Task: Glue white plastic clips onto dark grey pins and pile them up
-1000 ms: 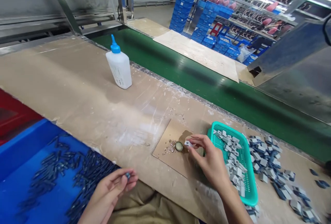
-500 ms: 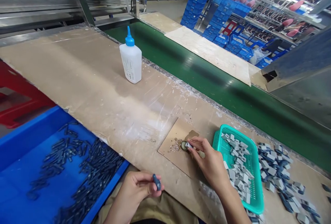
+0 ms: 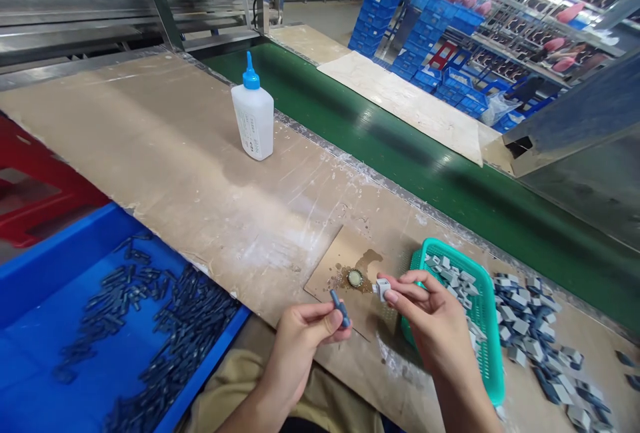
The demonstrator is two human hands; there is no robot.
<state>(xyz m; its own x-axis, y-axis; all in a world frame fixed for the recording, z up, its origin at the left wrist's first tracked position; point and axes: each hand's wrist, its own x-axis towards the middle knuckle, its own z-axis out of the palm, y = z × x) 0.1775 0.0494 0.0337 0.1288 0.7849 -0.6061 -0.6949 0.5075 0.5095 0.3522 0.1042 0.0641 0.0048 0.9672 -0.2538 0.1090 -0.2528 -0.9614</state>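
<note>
My left hand (image 3: 305, 333) pinches a small blue-grey stick-shaped part (image 3: 340, 308) between thumb and fingers, just above the bench's near edge. My right hand (image 3: 430, 320) pinches a small white-grey block (image 3: 383, 288), held a short gap to the right of the blue part. Beyond both hands a bottle cap (image 3: 355, 278) holding a little glue sits on a brown cardboard sheet (image 3: 336, 270). A teal basket (image 3: 491, 326) of several grey blocks lies under my right wrist.
A white glue bottle (image 3: 253, 120) with a blue nozzle stands farther back on the beige bench. A blue bin (image 3: 60, 266) of several blue-grey parts is at my left. Loose assembled pieces (image 3: 540, 346) lie right of the basket. A green conveyor belt (image 3: 400, 153) runs behind.
My right hand lifted the block off the glue cap and drew it toward me. My left hand rose and moved right with the blue part, so the two pieces are now close together.
</note>
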